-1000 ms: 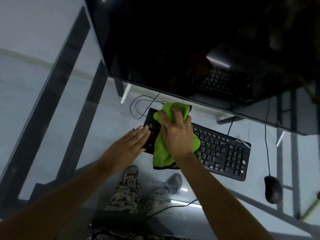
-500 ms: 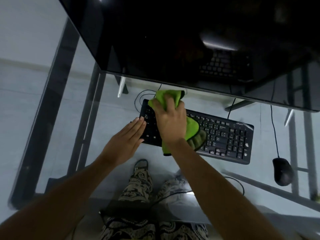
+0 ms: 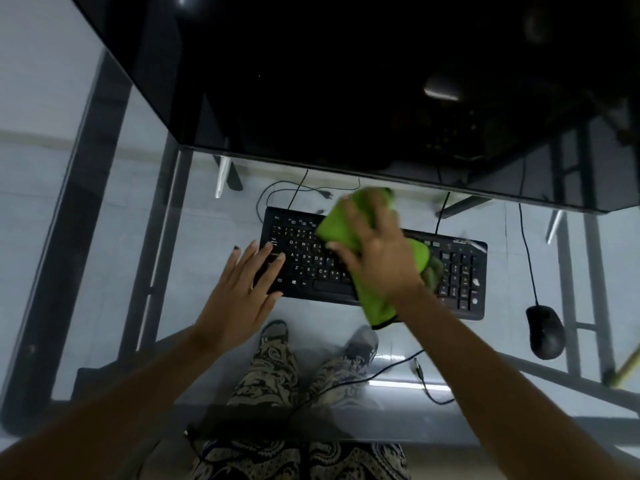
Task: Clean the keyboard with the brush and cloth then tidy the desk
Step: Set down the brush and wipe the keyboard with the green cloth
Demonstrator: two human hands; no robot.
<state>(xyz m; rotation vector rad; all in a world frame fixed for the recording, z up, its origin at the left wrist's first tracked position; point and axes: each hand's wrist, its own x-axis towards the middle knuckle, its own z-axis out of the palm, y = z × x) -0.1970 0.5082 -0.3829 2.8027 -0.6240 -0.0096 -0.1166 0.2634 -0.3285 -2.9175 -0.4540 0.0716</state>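
A black keyboard lies on the glass desk below a dark monitor. My right hand holds a bright green cloth bunched under its palm and fingers, pressed on the middle of the keyboard; the cloth hangs over the front edge. My left hand lies flat with straight fingers on the keyboard's left end. The middle keys are hidden under the cloth and hand. A yellowish stick, maybe the brush handle, shows at the right edge.
A large dark monitor overhangs the back of the desk. A black mouse sits right of the keyboard, its cable running back. Cables loop behind the keyboard. My legs and shoes show through the glass, with another cable below.
My right hand has swept the green cloth rightward from the keyboard's left end to its middle, uncovering the left keys. My left hand stays on the left end.
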